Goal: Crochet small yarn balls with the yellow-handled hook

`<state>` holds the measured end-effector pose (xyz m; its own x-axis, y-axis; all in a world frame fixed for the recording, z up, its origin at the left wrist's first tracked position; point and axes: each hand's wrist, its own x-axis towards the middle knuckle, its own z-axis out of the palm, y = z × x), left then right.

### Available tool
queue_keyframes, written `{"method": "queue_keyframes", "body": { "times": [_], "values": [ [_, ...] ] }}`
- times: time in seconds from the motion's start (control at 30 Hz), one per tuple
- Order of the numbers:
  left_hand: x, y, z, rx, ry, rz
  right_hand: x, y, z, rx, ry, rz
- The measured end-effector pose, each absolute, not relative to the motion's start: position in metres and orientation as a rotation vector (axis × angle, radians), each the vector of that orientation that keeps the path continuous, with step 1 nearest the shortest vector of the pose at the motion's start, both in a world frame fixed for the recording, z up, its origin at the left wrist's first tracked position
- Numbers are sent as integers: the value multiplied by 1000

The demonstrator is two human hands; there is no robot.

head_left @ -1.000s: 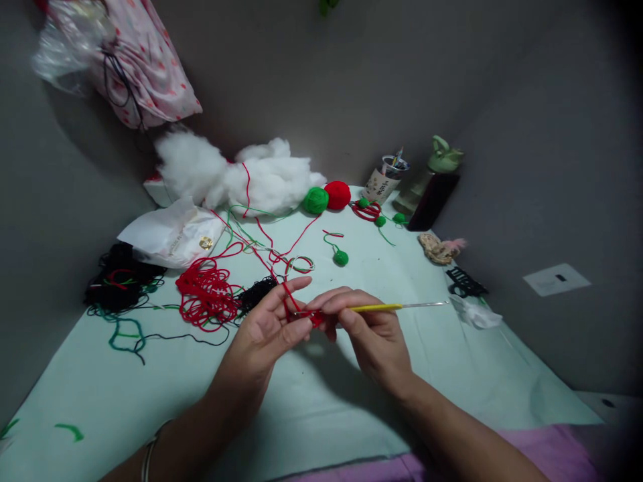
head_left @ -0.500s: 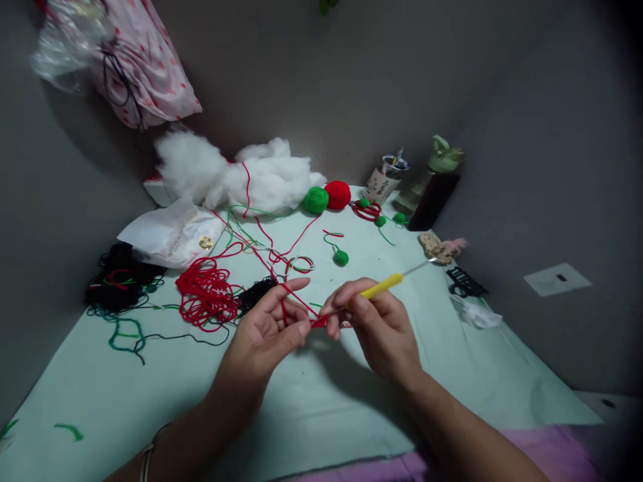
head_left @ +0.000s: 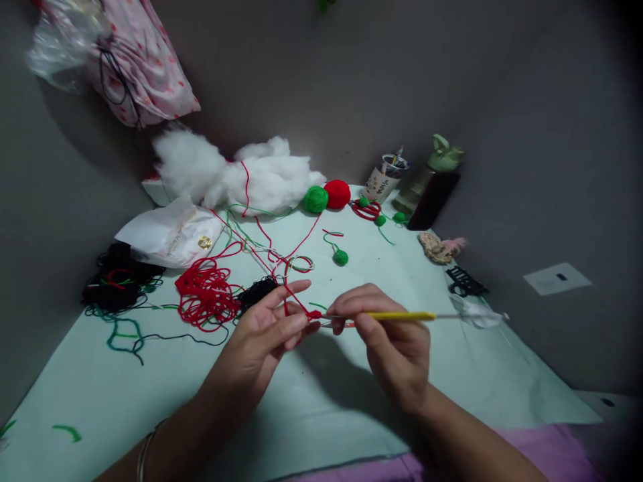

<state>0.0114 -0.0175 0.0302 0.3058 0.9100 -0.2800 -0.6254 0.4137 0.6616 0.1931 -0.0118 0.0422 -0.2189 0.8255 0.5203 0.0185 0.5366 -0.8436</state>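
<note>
My right hand (head_left: 389,338) pinches a crochet hook with a yellow handle (head_left: 402,316), held level and pointing left. Its tip sits in a small red crochet piece (head_left: 315,314) between the hands. My left hand (head_left: 266,331) holds that red piece, with the red yarn strand (head_left: 294,298) running over its outstretched forefinger. The strand leads back to a loose heap of red yarn (head_left: 207,298) on the pale green table cover (head_left: 311,395).
White stuffing (head_left: 236,174), a green yarn ball (head_left: 315,199) and a red one (head_left: 337,194) lie at the back. A paper cup (head_left: 382,179) and a dark bottle (head_left: 432,197) stand back right. Black yarn (head_left: 118,284) and a white bag (head_left: 168,234) lie left.
My right hand has swung the hook from tilted up to level and drawn it to the right, pulling the red stitch away from my left hand's fingers.
</note>
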Motion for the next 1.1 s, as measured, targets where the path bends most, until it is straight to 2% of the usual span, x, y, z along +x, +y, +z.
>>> {"method": "queue_keyframes", "body": {
  "times": [0.1, 0.33, 0.53, 0.6, 1.1],
  "values": [
    [14, -19, 30, 561, 738, 1124, 190, -9, 40, -694, -1464, 1118],
    [18, -24, 32, 662, 827, 1151, 185, -12, 39, -798, -1598, 956],
    [16, -20, 27, 567, 750, 1100, 189, -17, 36, -780, -2046, 400],
    [17, -19, 27, 505, 725, 1056, 190, -18, 35, -771, -2095, 324],
    [10, -14, 32, 412, 784, 1109, 191, -5, 35, -703, -1344, 1166]
  ]
}}
